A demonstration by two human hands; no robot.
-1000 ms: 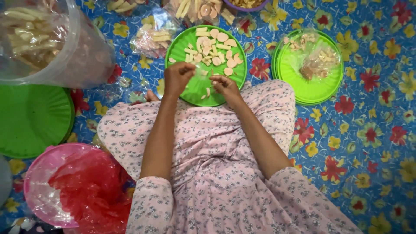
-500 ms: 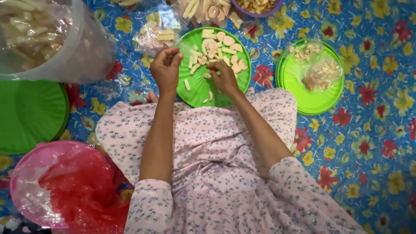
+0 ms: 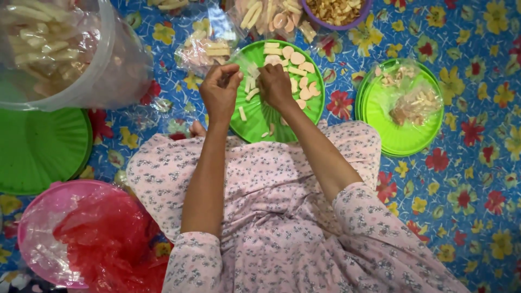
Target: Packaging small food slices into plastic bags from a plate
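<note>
While both hands work over the green plate [image 3: 259, 116], the left hand [image 3: 220, 92] is pinched shut on a clear plastic bag [image 3: 245, 68] at the plate's left rim. The right hand [image 3: 275, 84] is curled over the pale snack pieces [image 3: 298, 73] heaped on the plate's far side; what it grips cannot be told. A second green plate [image 3: 399, 138] lies to the right on the flowered mat [image 3: 477, 163].

Left hand [image 3: 220, 89] rose, pinching above green plate [image 3: 260, 116].
</note>
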